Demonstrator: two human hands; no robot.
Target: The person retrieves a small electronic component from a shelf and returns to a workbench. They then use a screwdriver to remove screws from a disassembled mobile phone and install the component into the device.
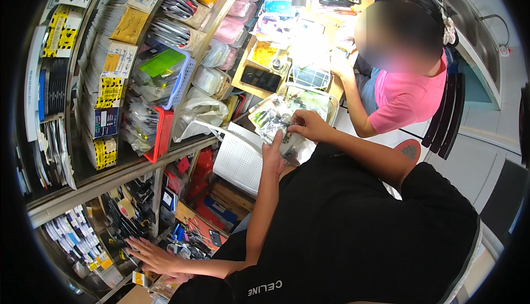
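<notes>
Both my hands are at a crinkled clear plastic bag (270,125) with dark and silvery bits showing through it. My left hand (272,150) grips its near side, thumb up. From the right, my right hand (306,125) pinches at its edge with curled fingers; what lies right between those fingertips is too small to make out. Just beyond, a clear plastic tray (334,108) holds more flat see-through packets (309,98). Under and left of the bag stands a white perforated basket (238,159).
A person in a pink top (408,99) sits at the brightly lit workbench (243,77), where a black phone (260,79) lies. Shelves of packets (124,55) and plastic boxes (212,80) line the left. Another person's hand (152,255) reaches over the lower left shelf.
</notes>
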